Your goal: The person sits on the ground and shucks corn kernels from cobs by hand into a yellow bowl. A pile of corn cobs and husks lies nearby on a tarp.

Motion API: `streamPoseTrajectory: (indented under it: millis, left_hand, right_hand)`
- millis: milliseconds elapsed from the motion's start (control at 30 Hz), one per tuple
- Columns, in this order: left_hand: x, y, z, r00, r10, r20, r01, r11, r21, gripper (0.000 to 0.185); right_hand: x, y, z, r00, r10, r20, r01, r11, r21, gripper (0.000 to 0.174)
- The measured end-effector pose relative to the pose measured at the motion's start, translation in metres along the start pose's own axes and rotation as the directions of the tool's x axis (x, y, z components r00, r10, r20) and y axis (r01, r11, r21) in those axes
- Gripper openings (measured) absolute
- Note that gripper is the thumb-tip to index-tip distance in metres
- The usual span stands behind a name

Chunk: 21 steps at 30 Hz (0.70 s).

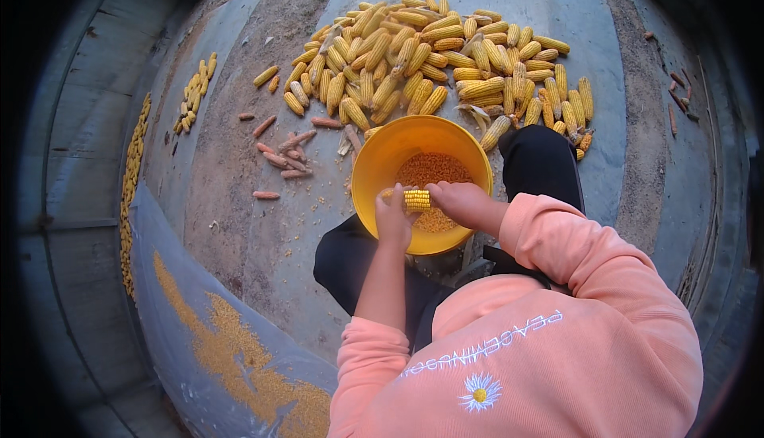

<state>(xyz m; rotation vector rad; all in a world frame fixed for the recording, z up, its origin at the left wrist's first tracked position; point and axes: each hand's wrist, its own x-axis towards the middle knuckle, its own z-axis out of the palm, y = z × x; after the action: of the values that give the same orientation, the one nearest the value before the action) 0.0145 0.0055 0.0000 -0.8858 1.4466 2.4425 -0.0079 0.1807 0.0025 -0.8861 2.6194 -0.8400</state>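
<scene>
Over a yellow plastic bucket (382, 151), my left hand (394, 217) grips an ear of corn (416, 200) by its left end. My right hand (465, 202) has its fingers closed at the ear's other end. Rows of yellow kernels show between the two hands; both ends are covered by fingers. Loose orange kernels (433, 166) lie in the bottom of the bucket. The bucket stands between my knees, tilted towards me in the view.
A large heap of corn ears (382, 50) lies beyond the bucket. Stripped cobs (292, 154) are scattered to its left on the concrete floor (268, 271). Kernels (239, 342) are spread on a plastic sheet (161, 229) at lower left. More ears (194, 95) lie near the left wall.
</scene>
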Motion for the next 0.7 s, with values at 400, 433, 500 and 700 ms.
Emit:
streamPoseTrajectory:
  millis: [400, 433, 500, 700]
  left_hand:
    - [-0.0029, 0.0049, -0.0024, 0.993, 0.033, 0.112, -0.022, 0.995, -0.098, 0.025]
    - [-0.0028, 0.0054, -0.0028, 0.995, 0.015, 0.097, -0.001, 0.991, -0.133, 0.024]
    - [-0.0029, 0.0029, -0.0017, 0.998, 0.040, 0.047, -0.039, 0.999, -0.033, 0.025]
    - [-0.0015, -0.0012, -0.0020, 0.990, 0.110, 0.087, -0.108, 0.994, -0.028, 0.023]
  right_hand:
    - [0.0010, 0.0056, 0.0017, 1.000, -0.021, -0.006, 0.021, 0.999, 0.032, 0.017]
    - [0.0004, 0.0046, 0.0018, 1.000, -0.026, -0.012, 0.027, 0.999, 0.027, 0.017]
    - [-0.0007, 0.0027, 0.0021, 1.000, -0.027, -0.015, 0.027, 0.999, 0.025, 0.017]
    - [0.0016, 0.0051, -0.0001, 0.999, 0.014, 0.042, -0.014, 1.000, 0.013, 0.033]
